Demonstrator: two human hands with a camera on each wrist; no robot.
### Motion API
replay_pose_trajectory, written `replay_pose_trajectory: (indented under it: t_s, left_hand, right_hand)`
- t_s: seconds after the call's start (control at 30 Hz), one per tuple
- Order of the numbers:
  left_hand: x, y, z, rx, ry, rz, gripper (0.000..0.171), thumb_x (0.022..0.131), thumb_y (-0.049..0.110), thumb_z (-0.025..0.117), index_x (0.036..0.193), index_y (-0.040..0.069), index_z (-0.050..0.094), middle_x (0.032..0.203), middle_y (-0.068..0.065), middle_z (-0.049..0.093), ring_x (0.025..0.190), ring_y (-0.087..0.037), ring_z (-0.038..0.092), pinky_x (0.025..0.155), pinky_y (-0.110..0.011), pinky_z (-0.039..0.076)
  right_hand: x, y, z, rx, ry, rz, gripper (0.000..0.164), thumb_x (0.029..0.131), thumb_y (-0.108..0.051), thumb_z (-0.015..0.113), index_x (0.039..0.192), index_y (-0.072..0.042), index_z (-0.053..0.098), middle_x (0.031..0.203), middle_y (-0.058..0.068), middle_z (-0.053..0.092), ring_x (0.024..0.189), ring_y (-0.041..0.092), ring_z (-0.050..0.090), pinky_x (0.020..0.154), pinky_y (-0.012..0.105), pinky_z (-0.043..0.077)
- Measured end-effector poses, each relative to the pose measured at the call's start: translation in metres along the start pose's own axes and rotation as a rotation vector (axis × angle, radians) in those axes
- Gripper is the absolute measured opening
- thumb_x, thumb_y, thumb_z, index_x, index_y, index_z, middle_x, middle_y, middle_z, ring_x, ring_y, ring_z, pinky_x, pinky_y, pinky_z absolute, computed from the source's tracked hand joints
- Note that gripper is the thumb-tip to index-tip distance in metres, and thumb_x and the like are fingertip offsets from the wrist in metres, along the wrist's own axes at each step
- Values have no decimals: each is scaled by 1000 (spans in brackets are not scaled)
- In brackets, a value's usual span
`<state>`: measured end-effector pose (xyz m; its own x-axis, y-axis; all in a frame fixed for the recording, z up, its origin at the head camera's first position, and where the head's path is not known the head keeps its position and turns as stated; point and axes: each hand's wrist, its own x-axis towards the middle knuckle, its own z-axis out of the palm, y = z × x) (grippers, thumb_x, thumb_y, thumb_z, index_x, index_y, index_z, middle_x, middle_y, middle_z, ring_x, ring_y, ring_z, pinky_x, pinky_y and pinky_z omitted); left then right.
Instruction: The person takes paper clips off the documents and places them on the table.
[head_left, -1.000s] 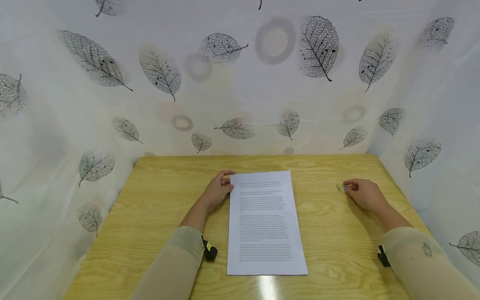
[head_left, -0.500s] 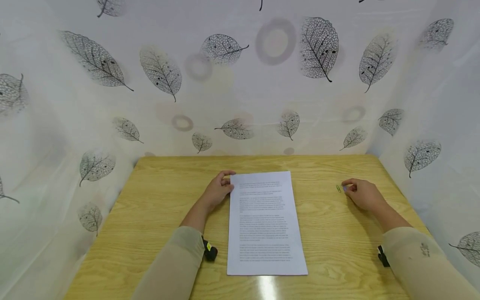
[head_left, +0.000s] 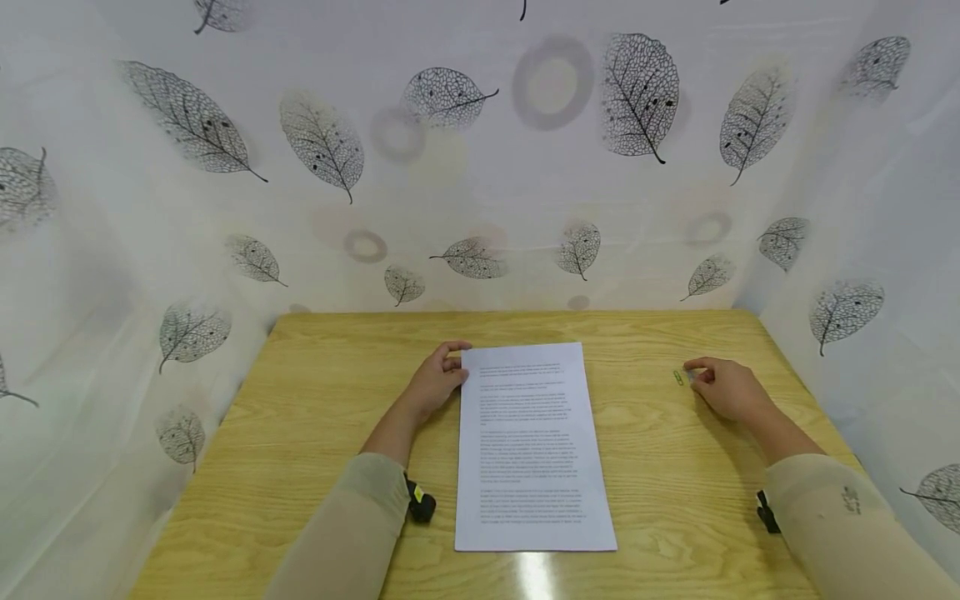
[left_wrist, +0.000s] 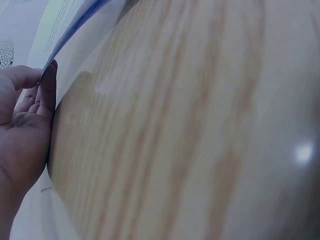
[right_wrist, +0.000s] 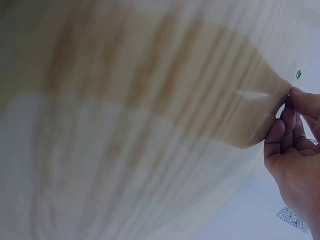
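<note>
A printed white paper (head_left: 525, 446) lies on the wooden table (head_left: 315, 367). My left hand (head_left: 435, 383) pinches its upper left edge; in the left wrist view the paper's edge stands between the thumb and fingers of that hand (left_wrist: 27, 115). Over at the right, my right hand (head_left: 727, 387) has thumb and forefinger brought together low over the tabletop, pinching a small pale blue thing (head_left: 691, 377) mostly hidden by the fingertips. Just left of those fingertips lies a green paper clip (head_left: 678, 377), which also shows in the right wrist view beyond the thumb.
A white curtain (head_left: 480, 183) with a leaf print hangs behind the table and along both sides. Black wrist cameras show under the left sleeve (head_left: 345, 508) and the right sleeve (head_left: 832, 508). Bare wood lies between the paper and the green clip.
My right fingertips have closed in slightly around the small blue thing, and less of it shows now. The left hand and the paper have stayed put.
</note>
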<state>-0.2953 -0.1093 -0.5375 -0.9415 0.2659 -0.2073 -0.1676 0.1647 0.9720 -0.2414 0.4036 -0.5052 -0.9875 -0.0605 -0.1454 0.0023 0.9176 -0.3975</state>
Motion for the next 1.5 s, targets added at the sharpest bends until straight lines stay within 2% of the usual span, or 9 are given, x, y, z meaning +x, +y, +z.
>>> replay_pose_trajectory:
  t_s: [0.3, 0.57, 0.7, 0.8, 1.03, 1.23, 1.37, 1.5]
  left_hand:
    - [-1, 1, 1, 2, 4, -6, 48, 108, -2, 58, 150, 20, 55, 136, -18, 69, 110, -22, 69, 91, -27, 55]
    - [-1, 1, 3, 2, 6, -9, 47, 108, 0, 59, 149, 22, 57, 135, -17, 70, 109, -23, 70, 91, -29, 56]
    - [-1, 0, 3, -3, 4, -3, 47, 107, -1, 58, 150, 20, 56, 134, -18, 70, 110, -23, 70, 91, -28, 56]
    - [-1, 0, 4, -1, 5, -2, 48, 108, -1, 58, 150, 20, 56, 134, -18, 70, 109, -23, 70, 90, -28, 56]
    - [-2, 1, 3, -4, 11, -12, 46, 108, -1, 58, 149, 21, 56, 132, -17, 70, 108, -23, 69, 89, -28, 56]
    - [-1, 0, 2, -19, 5, -14, 48, 108, -1, 57, 150, 21, 55, 134, -17, 69, 108, -23, 68, 89, -29, 55]
    - [0, 1, 3, 24, 10, -3, 49, 107, -2, 58, 150, 20, 55, 137, -19, 69, 111, -23, 68, 90, -28, 55]
    - [-1, 5, 7, 147, 46, 14, 48, 105, -1, 60, 148, 18, 58, 134, -18, 70, 108, -22, 67, 88, -27, 55]
  right_hand:
    - [-2, -1, 0, 13, 1, 9, 41, 107, -13, 60, 145, 4, 60, 102, 16, 74, 73, 18, 58, 71, 37, 49]
    - [-2, 3, 0, 21, 10, 15, 45, 106, -14, 63, 147, 4, 58, 105, 18, 74, 78, 19, 62, 74, 41, 52]
    - [-6, 1, -4, 45, 4, 20, 51, 105, -17, 65, 149, 6, 55, 106, 18, 74, 82, 19, 65, 77, 45, 55]
    - [-9, -3, -9, 73, 14, 26, 51, 108, -21, 62, 150, 5, 54, 113, 23, 73, 85, 21, 67, 77, 46, 57]
    - [-11, -15, -18, 153, 56, 24, 49, 116, -29, 49, 154, 1, 53, 131, 33, 66, 103, 40, 69, 72, 40, 56]
    - [-11, -27, -16, 241, 24, 24, 48, 117, -31, 47, 155, -1, 53, 133, 33, 66, 108, 41, 68, 67, 36, 51]
    - [-13, -39, -12, 255, 32, -9, 46, 117, -30, 50, 152, -1, 56, 128, 29, 69, 101, 35, 67, 67, 34, 50]
    - [-16, -50, -8, 282, 32, -31, 46, 116, -31, 51, 151, -3, 58, 122, 24, 71, 100, 34, 67, 66, 33, 51]
